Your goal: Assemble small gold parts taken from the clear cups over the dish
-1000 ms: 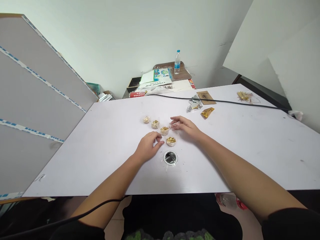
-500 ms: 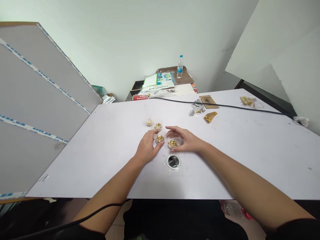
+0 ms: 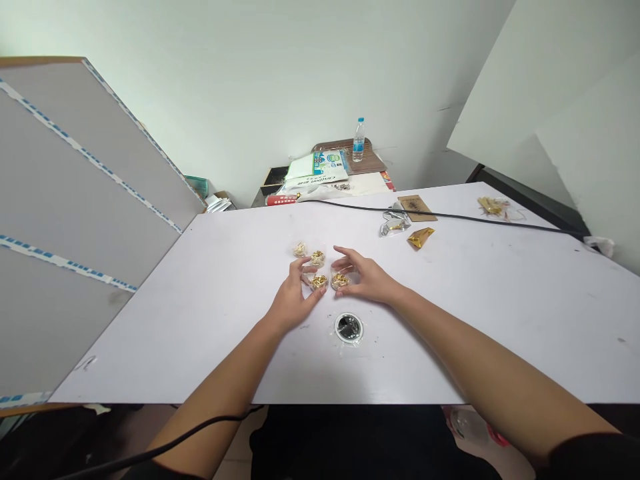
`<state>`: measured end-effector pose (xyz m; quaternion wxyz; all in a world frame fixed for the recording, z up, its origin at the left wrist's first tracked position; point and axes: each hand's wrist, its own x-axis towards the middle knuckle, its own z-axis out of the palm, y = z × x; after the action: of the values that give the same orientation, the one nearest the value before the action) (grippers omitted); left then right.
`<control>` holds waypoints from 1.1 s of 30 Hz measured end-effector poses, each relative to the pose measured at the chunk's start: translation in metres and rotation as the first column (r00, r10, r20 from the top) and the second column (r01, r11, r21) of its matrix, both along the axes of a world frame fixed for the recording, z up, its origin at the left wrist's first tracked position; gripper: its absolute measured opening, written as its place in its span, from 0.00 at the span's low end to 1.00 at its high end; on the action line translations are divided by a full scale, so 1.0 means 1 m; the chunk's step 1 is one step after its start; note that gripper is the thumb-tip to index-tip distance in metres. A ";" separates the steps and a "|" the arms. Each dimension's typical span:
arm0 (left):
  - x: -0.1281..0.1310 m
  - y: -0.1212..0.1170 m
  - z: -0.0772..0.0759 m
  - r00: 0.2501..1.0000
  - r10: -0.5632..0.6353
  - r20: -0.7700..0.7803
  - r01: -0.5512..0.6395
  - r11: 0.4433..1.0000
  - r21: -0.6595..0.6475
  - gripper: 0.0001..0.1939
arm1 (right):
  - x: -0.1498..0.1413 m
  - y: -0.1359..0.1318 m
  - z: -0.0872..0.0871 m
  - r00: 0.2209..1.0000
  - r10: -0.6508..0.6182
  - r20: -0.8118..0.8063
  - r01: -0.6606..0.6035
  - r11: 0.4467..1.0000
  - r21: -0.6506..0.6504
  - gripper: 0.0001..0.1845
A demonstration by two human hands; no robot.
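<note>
Head view shows my left hand and right hand loosely closed around the near left cup and near right cup of gold pieces, side by side on the white table beyond the round black disc, where light, level pressure should prevent spills.

bright, diffuse light; small glints on the black disc; stretched, wide-angle edges.
</note>
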<state>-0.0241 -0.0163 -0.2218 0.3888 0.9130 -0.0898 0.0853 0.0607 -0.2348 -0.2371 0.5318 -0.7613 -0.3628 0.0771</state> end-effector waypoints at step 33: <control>-0.002 0.001 0.003 1.000 -0.006 -0.031 0.007 1.000 0.031 0.32 | -0.001 -0.005 0.006 0.998 0.011 0.059 -0.007 0.997 -0.082 0.53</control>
<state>-0.0260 -0.0156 -0.2185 0.3762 0.9198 -0.0881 0.0686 0.0596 -0.2395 -0.2311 0.4889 -0.7827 -0.3784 0.0716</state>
